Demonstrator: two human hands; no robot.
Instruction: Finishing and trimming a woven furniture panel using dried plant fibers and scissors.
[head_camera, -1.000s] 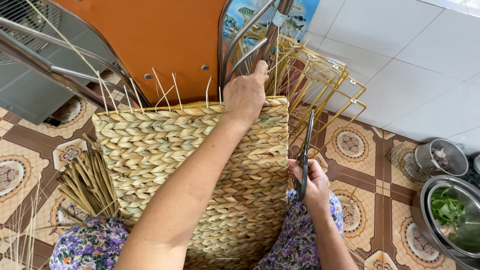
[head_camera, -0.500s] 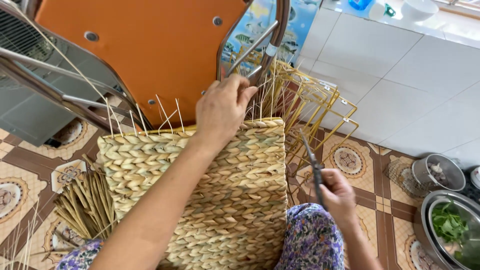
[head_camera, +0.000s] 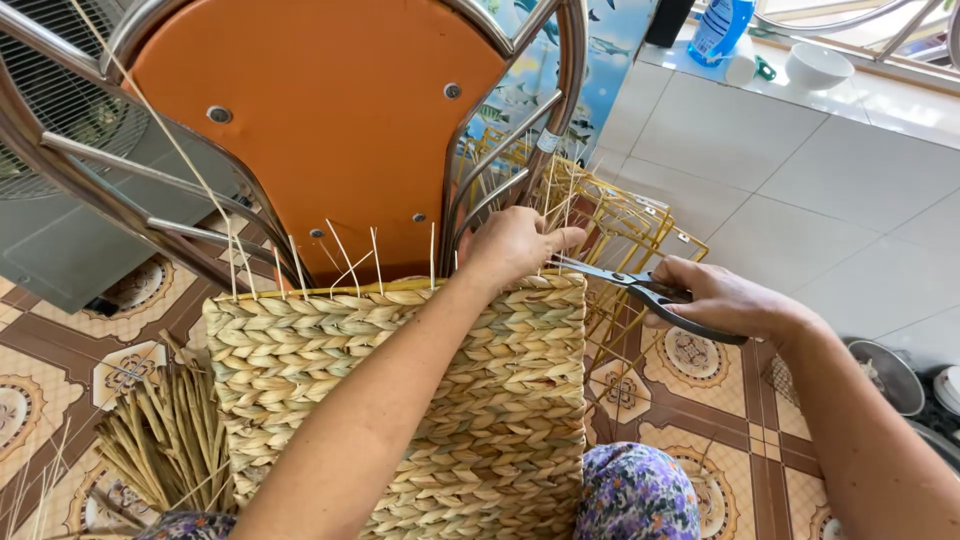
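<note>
Patterned brown floor tiles (head_camera: 690, 400) adjoining white tiles (head_camera: 800, 150); orange steel-framed chair (head_camera: 330, 120) standing; daylight falling brightly.

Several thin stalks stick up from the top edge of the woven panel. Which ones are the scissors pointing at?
The stalks at the right corner, pinched by the left hand. The scissors in the right hand point there; other stalks stand untouched further left.

Bright, even daylight fills the view, strongest beyond the right hand (head_camera: 720, 300), where the pale square floor tiles (head_camera: 800, 150) look nearly washed out. Shadows are soft and faint. The curved chrome chair tubes (head_camera: 565, 110) beyond the left hand (head_camera: 515, 245) carry small glints. Focus is sharp throughout; straight lines bow near the edges.
</note>
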